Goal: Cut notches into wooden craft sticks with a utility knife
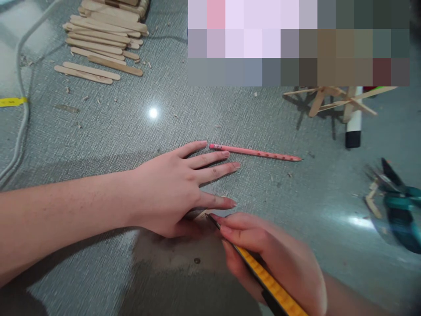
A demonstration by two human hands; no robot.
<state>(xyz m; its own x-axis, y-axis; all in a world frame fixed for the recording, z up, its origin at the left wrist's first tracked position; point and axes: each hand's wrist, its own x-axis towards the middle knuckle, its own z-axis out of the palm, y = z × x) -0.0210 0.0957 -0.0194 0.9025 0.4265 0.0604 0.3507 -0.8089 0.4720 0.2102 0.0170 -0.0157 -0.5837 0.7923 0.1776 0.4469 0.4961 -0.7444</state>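
My left hand [184,180] lies palm down on the grey textured table [184,105], its fingers spread. A small piece of light wood [203,214] shows partly under its index finger and thumb; the rest of that piece is hidden. My right hand [272,254] is closed round a yellow and black cutter [266,281], whose dark tip points at the wood piece. Beyond my left fingertips lies a pink pencil [256,152], its eraser end close to them and its point to the right.
Wooden sticks [98,37] are piled at the back left, near a white cable [20,79]. A stick structure [342,101] rests by a white, black-ended object [353,127] at the right. Teal-handled pliers [399,206] lie at the right edge. Blocks blur the upper right.
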